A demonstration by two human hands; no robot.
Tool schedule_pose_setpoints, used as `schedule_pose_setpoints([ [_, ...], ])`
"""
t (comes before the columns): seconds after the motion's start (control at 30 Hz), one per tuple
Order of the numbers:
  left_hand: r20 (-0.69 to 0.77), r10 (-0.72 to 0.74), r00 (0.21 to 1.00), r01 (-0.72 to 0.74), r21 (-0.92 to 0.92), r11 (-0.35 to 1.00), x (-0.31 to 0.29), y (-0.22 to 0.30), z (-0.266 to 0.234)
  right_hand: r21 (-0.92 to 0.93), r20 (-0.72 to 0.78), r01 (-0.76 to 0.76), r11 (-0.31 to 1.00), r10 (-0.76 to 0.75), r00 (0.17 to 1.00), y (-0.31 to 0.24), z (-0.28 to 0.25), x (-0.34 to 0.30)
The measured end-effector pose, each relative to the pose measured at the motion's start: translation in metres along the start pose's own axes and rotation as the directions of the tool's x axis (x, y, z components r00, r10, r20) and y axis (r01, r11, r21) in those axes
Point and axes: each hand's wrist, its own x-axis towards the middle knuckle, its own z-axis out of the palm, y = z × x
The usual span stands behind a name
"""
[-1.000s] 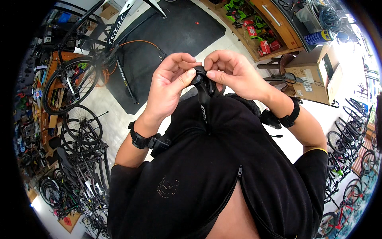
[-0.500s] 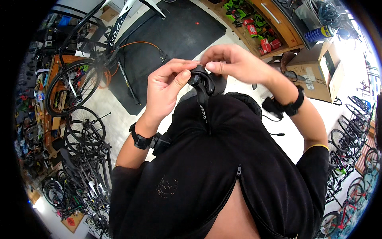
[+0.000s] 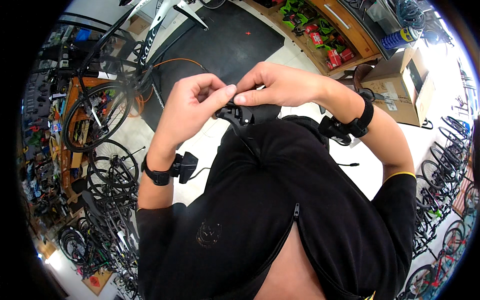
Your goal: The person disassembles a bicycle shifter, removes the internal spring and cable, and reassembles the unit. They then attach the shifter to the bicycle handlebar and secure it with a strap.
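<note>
A black bicycle brake-shift lever (image 3: 241,118) is in front of my belly, its blade pointing down against my black top. My left hand (image 3: 197,102) is closed at the lever's upper left end, thumb bent over toward my right fingertips. From the other side my right hand (image 3: 275,85) comes in with thumb and forefinger pinched just above the lever. The two sets of fingertips meet, and what lies between the right ones is hidden. A rounded black shape (image 3: 265,114) shows below my right hand, behind the lever.
A black-and-white bike frame (image 3: 150,40) and wheels stand at left, with an orange cable (image 3: 172,60) near a black mat (image 3: 240,42). A cardboard box (image 3: 392,92), spray can (image 3: 400,39) and wooden drawer unit (image 3: 350,22) are at right. Several bikes line the right edge.
Both hands have shifted slightly left, and the lever has tilted and turned, showing its mechanism. My right fingers have moved from spread at its top to a tight pinch beside my left thumb.
</note>
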Motion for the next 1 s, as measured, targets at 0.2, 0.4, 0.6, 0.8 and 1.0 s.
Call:
schedule_pose_setpoints([
  [0.2,0.047,0.003,0.999,-0.007,0.095,0.995,0.003,-0.002,-0.008,-0.198,-0.040,0.003,0.980,-0.011,0.999,-0.002,-0.004,0.001],
  [0.4,0.075,0.003,0.997,-0.006,0.044,0.999,0.013,-0.003,-0.006,-0.242,0.040,-0.158,0.957,0.173,0.984,-0.017,-0.030,-0.013],
  [0.6,0.042,-0.111,0.993,0.119,-0.361,0.925,0.018,-0.009,-0.001,-0.109,-0.132,-0.065,0.992,0.050,0.990,-0.012,-0.042,-0.036],
  [0.8,0.013,0.093,0.996,-0.060,-0.667,0.742,0.007,-0.033,-0.007,-0.349,-0.370,0.212,0.913,-0.342,0.864,-0.033,-0.059,-0.070],
  [1.0,-0.018,0.102,0.995,-0.085,-0.712,0.697,-0.006,-0.040,0.016,-0.628,-0.349,0.197,0.753,-0.499,0.793,-0.055,-0.053,-0.082],
])
